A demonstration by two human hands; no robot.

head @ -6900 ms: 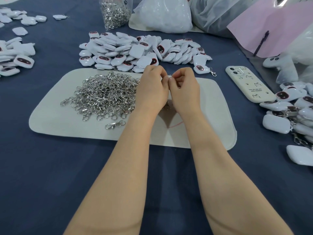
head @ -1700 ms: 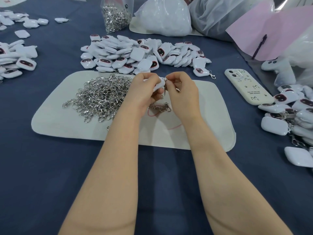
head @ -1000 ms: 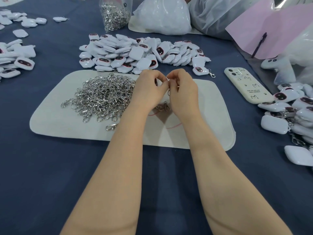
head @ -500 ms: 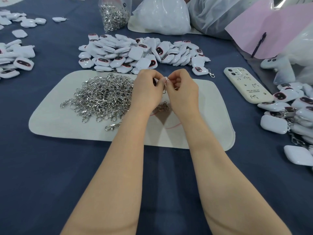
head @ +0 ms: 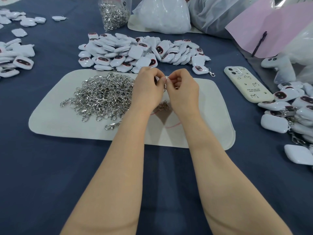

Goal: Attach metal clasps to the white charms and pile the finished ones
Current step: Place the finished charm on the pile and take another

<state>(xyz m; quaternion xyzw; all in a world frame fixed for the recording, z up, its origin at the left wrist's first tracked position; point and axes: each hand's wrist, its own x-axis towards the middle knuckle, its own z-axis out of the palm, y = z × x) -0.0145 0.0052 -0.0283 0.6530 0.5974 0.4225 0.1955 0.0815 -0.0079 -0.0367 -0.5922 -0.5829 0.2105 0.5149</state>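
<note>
Snugly, clasp (head: 165, 85) between left grip (head: 147, 89), right grip (head: 183, 89)

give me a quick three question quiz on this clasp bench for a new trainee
1. True or false: the pile of clasps lies on the pale mat.
2. Where is the phone?
A) on the mat
B) right of the mat, on the blue cloth
C) left of the mat
3. In a few words: what do the left hand and the right hand pinch between their fingertips?

Key
1. True.
2. B.
3. A single clasp, held above the mat.
</note>
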